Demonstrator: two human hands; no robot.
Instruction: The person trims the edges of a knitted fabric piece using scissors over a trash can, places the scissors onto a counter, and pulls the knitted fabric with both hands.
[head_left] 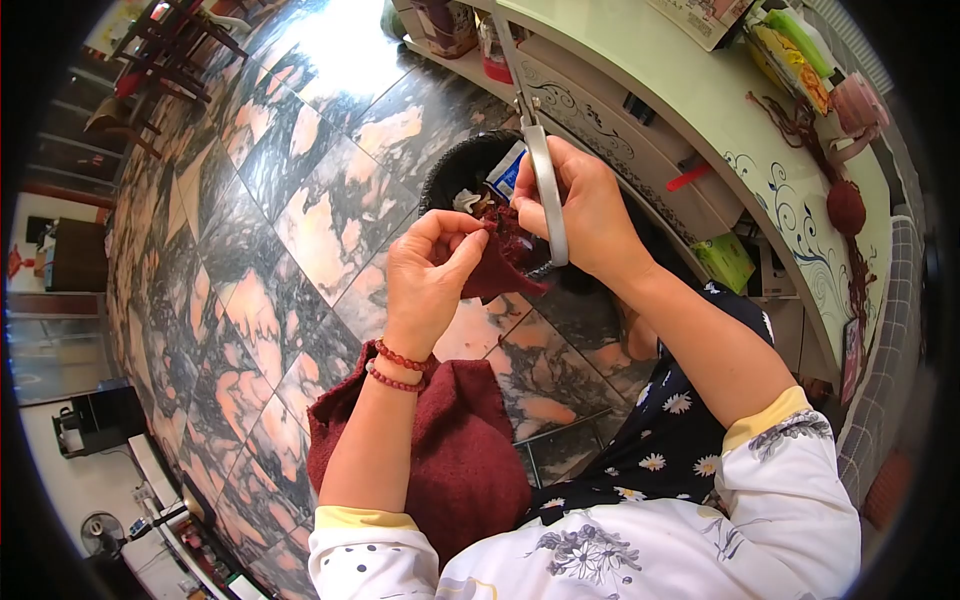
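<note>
The left hand, near the middle of the frame, is pinching the edge of a dark red knitted piece between thumb and fingers. Two red bead bracelets are circling that wrist. The right hand, just right of centre, is gripping a pair of scissors; their metal blades are pointing toward the top of the frame, away from the knitted piece, and the pale handle is running down across the fingers. The thumb and fingertips of this hand are coming together close to the upper edge of the knitted piece; whether they are also pinching a thread is too small to tell.

The knitted piece is hanging from the left hand, partly in front of a black bin in the upper centre. Inside the bin, a blue and white packet and a crumpled pale scrap are showing. A larger dark red cloth is lying in folds at the lower centre, between the left forearm and the patterned trousers.

On the pale worktop at right, a dark red yarn ball is resting below a pink object, with loose yarn trailing beside it. Marbled floor tiles are filling the left half of the frame.
</note>
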